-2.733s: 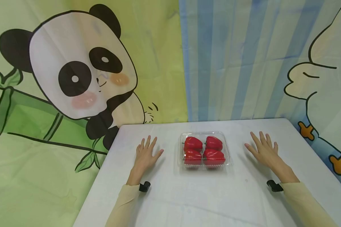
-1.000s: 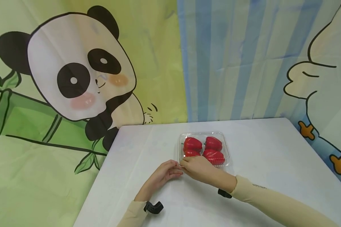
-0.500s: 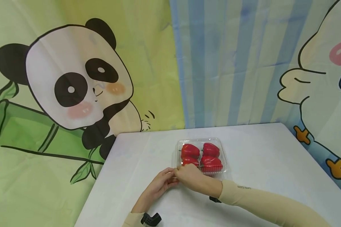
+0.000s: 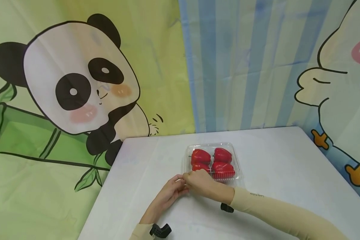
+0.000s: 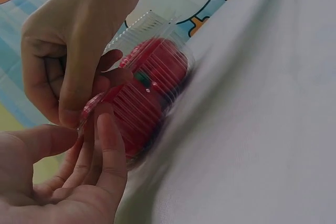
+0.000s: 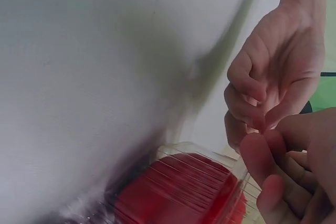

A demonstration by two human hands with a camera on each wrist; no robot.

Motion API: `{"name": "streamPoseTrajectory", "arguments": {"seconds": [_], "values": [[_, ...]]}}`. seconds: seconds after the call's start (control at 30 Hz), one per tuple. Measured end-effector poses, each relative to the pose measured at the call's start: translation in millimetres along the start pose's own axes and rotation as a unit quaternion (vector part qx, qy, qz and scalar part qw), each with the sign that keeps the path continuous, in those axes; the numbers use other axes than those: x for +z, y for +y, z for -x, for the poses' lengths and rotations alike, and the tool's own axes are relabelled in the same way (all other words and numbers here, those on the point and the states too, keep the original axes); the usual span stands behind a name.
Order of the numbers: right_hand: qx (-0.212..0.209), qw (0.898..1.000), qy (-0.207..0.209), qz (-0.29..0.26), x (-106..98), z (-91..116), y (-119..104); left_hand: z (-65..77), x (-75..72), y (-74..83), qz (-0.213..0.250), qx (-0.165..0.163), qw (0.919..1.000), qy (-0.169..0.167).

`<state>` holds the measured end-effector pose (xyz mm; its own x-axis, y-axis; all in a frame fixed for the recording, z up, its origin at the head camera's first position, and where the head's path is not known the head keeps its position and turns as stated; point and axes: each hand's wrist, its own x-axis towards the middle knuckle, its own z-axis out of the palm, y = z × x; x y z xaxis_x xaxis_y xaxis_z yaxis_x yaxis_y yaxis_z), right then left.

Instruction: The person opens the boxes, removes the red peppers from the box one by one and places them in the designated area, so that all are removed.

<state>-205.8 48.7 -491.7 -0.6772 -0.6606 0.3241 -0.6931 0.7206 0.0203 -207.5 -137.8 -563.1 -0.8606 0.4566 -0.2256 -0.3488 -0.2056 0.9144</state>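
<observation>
A clear plastic clamshell box point(image 4: 210, 144) with a ribbed edge sits on the white table in the head view. Inside it are several red bell peppers point(image 4: 222, 155). My left hand point(image 4: 168, 193) and right hand point(image 4: 202, 183) meet at the box's near left corner, fingertips side by side. In the left wrist view, the right hand point(image 5: 79, 40) pinches the corner with curled fingers, while the left hand point(image 5: 63, 177) has its thumb and fingers on the same edge. Up close in the right wrist view, both thumbs and forefingers pinch at one spot; the fingertips hide the corner.
The white table point(image 4: 273, 160) ends in front of a cloth backdrop point(image 4: 228, 66) printed with a panda and a white cartoon figure. A black band with a camera point(image 4: 160, 230) circles the left wrist, and another black camera point(image 4: 227, 207) hangs under the right wrist.
Both hands, spread open on either side of the box at first, have come together at its near left corner. Over the last second they stay there; the head view has shifted slightly.
</observation>
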Motion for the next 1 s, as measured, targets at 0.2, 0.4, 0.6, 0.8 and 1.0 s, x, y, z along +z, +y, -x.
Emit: {"name": "streamPoseTrajectory", "arguments": {"seconds": [0.2, 0.4, 0.6, 0.8, 1.0], "values": [[0.001, 0.999, 0.004, -0.04, 0, 1, 2, -2.2, 6.3, 4.7, -0.007, 0.003, 0.9997, 0.025], [0.006, 0.998, 0.012, -0.057, -1, 2, 3, -3.1, 12.8, 5.8, -0.01, 0.007, 0.9986, 0.05], [0.01, 0.997, 0.039, -0.068, 2, 3, 3, -4.9, 16.2, 4.9, 0.012, 0.013, 0.9978, 0.064], [0.031, 0.996, 0.039, -0.075, 1, 0, 2, -6.7, 18.0, 7.5, 0.008, 0.022, 0.9977, 0.064], [0.056, 0.994, 0.042, -0.089, -9, -4, -3, -6.9, 17.1, 6.1, -0.02, 0.035, 0.9977, 0.055]]}}
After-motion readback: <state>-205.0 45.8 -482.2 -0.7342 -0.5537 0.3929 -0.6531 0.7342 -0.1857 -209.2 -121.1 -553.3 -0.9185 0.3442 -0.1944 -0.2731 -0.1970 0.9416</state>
